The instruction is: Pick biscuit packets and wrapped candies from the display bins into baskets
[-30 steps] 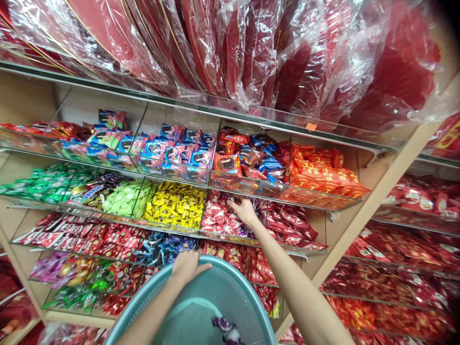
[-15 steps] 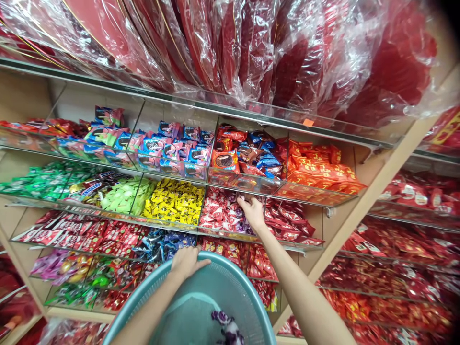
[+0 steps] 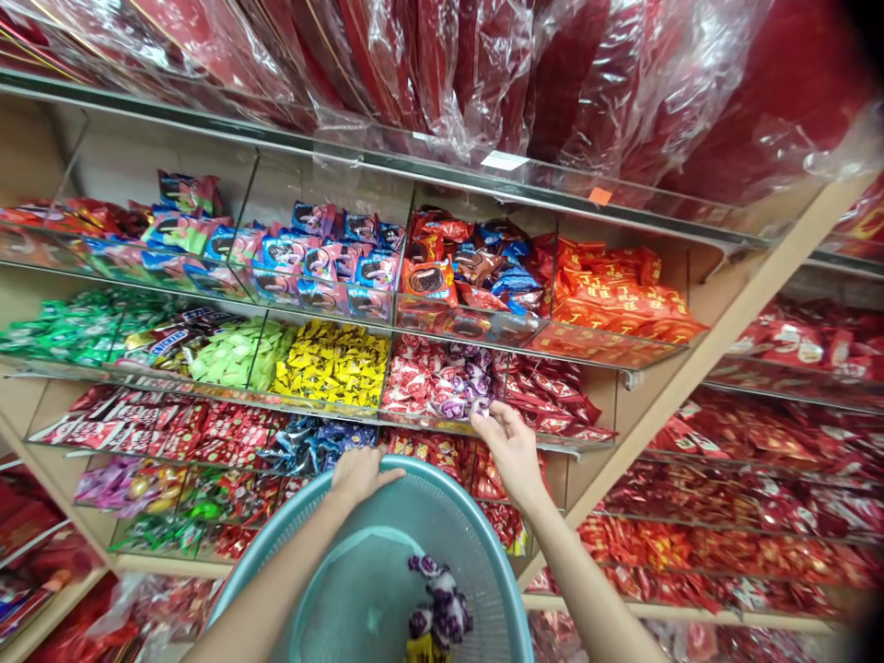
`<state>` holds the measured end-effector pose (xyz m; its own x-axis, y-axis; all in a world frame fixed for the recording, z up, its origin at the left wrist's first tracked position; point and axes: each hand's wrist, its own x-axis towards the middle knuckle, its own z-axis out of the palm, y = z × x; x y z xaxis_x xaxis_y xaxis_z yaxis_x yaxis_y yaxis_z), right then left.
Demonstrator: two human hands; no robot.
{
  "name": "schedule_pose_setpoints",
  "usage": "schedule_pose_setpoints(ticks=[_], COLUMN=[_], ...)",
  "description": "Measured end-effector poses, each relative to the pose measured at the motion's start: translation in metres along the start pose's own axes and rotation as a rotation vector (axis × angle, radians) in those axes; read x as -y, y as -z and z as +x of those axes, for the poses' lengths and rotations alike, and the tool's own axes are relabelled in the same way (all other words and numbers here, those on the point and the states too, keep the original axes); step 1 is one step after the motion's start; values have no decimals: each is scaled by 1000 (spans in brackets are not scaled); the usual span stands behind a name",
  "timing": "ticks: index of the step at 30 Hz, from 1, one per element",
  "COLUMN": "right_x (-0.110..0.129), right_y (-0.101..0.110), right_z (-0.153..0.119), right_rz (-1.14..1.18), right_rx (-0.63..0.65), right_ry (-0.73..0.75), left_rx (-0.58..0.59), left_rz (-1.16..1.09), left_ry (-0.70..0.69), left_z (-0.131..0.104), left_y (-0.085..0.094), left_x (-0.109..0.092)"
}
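Note:
My left hand point(image 3: 359, 474) is closed over the far rim of a teal plastic basket point(image 3: 511, 562), thumb on the inner side. Several purple-and-white wrapped candies point(image 3: 442, 599) lie in the basket's lower right, with a yellow wrapper point(image 3: 418, 646) partly cut off below them. In front of the shelf, my right hand point(image 3: 509, 456) pinches a purple-and-white wrapped candy point(image 3: 479, 406) between thumb and fingers. Just behind it is a bin of red-and-white candies point(image 3: 414, 378) with purple ones point(image 3: 476, 364) at its right side.
Glass shelves point(image 3: 331, 318) with dividers hold yellow candies point(image 3: 331, 364), green packets point(image 3: 238, 354), orange packets point(image 3: 614, 290) and blue-pink snack packs point(image 3: 310, 253). Plastic-wrapped red items point(image 3: 483, 64) hang over the top ledge. A slanting wooden upright point(image 3: 691, 387) stands at the right.
My right hand has drawn back and down out of the candy bin, a purple-and-white candy now visible in its fingers. My left hand stays on the rim. More of the basket's contents show.

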<state>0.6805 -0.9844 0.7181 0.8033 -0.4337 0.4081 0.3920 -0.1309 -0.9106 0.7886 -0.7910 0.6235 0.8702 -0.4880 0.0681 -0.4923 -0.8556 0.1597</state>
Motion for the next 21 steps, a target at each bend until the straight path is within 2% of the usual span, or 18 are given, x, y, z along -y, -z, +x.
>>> schedule_pose_setpoints(ticks=[3,7,11,17,21], right_x=[-4,-23,-36,-40,-50], right_y=[9,23,39,60,60], right_z=[-31,-70,-102,-127,-133], right_rz=[-18,-52,-207,-612,-766], right_rx=[150,358,522,721,852], right_ry=[-73,-191,-283,-313,-370], left_rx=[2,-1,-2,-4,-1], left_rz=[8,18,40,55,46], left_ry=[-8,-19,-32,-26,-24], left_z=[0,1,2,2,2], left_y=[0,-1,-2,-3,-3], left_x=[0,1,2,2,2])
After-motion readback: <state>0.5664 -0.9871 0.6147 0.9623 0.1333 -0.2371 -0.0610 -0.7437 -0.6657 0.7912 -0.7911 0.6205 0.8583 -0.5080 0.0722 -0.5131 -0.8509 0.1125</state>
